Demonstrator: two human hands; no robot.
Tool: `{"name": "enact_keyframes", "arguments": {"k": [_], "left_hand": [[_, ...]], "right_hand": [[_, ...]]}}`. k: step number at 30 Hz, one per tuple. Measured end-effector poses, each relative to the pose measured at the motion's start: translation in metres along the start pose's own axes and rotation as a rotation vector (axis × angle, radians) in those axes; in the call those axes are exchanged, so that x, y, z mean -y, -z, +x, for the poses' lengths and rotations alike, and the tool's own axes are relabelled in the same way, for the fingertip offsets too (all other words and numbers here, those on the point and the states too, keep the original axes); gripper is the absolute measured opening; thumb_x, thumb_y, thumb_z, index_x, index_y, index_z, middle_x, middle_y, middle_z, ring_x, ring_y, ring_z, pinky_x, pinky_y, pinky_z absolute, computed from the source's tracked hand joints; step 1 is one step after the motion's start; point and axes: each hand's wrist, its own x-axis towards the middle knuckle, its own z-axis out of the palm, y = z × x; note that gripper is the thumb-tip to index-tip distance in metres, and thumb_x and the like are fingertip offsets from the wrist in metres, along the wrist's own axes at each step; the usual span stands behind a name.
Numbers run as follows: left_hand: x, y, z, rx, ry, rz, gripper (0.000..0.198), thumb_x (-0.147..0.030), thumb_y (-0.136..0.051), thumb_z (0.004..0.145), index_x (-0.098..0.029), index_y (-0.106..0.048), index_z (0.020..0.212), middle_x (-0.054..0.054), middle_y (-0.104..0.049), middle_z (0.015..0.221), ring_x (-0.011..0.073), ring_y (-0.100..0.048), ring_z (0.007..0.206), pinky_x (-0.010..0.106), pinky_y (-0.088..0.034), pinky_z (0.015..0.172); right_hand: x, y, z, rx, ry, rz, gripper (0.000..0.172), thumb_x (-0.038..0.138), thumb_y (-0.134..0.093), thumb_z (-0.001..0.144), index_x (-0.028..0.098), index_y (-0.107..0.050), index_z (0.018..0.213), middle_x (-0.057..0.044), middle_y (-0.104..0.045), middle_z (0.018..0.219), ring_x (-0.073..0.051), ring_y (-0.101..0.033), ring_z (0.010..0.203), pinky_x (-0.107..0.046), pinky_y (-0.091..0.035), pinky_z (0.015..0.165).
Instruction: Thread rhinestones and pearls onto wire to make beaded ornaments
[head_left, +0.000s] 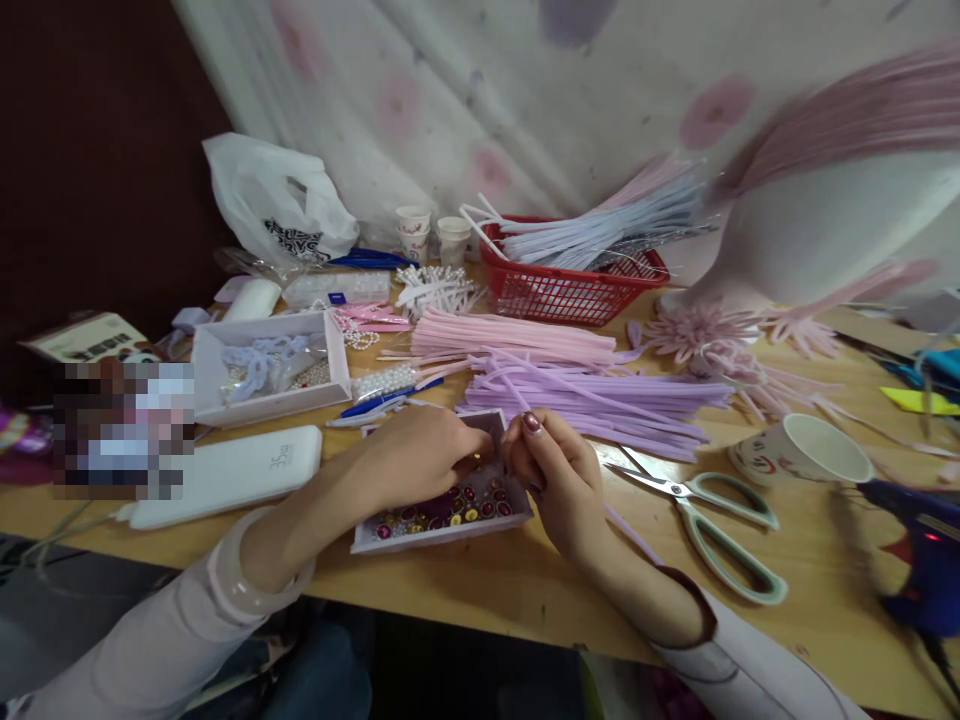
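Note:
My left hand (pixel 420 455) reaches over a small white box (pixel 442 542) of gems and beads. Its fingers are bent together inside the box, and a tiny gold glint shows by the fingertips; what they grip, if anything, is hidden. Dark red gems in gold settings (pixel 487 508) and clear beads lie in the box. At the box's right edge, my right hand (pixel 562 480) is closed in a pinch on a lavender pipe cleaner (pixel 634 535), whose tail runs down beside the wrist. A bundle of lavender pipe cleaners (pixel 600 400) lies just behind.
Scissors (pixel 679 490) lie open right of my right hand, near a paper cup (pixel 825 450) and a blue glue gun (pixel 922 550). A white power bank (pixel 232 475) and another white box (pixel 270 400) are left. Behind stand pink pipe cleaners (pixel 517 338) and a red basket (pixel 555 295).

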Motion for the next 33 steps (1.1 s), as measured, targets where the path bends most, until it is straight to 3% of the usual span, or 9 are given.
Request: {"name": "enact_keyframes", "arguments": {"k": [6, 27, 33], "left_hand": [[-0.005, -0.008, 0.004, 0.057, -0.011, 0.034, 0.022, -0.017, -0.055, 0.090, -0.025, -0.075, 0.091, 0.005, -0.077, 0.078, 0.0221, -0.070, 0.069, 0.029, -0.032, 0.054], [-0.007, -0.012, 0.004, 0.078, -0.014, 0.010, 0.025, -0.018, -0.050, 0.094, -0.018, -0.073, 0.085, 0.008, -0.077, 0.079, 0.0220, -0.071, 0.070, 0.029, -0.036, 0.056], [-0.007, -0.013, 0.005, 0.095, -0.008, -0.011, 0.025, -0.018, -0.049, 0.095, -0.017, -0.073, 0.087, 0.010, -0.078, 0.083, 0.0265, -0.073, 0.075, 0.031, -0.039, 0.058]], "right_hand": [[-0.001, 0.001, -0.001, 0.003, 0.009, -0.010, 0.030, 0.036, -0.053, 0.098, 0.018, -0.061, 0.075, 0.008, -0.033, 0.051, -0.008, -0.029, 0.047, -0.023, -0.023, 0.046], [0.000, 0.002, -0.001, 0.013, 0.021, -0.071, 0.030, 0.036, -0.051, 0.099, 0.019, -0.060, 0.076, 0.007, -0.034, 0.053, -0.010, -0.030, 0.051, -0.025, -0.026, 0.049], [0.000, 0.002, -0.002, 0.020, 0.022, -0.088, 0.031, 0.038, -0.052, 0.098, 0.020, -0.059, 0.074, 0.007, -0.034, 0.053, -0.010, -0.030, 0.050, -0.026, -0.026, 0.049]]}}
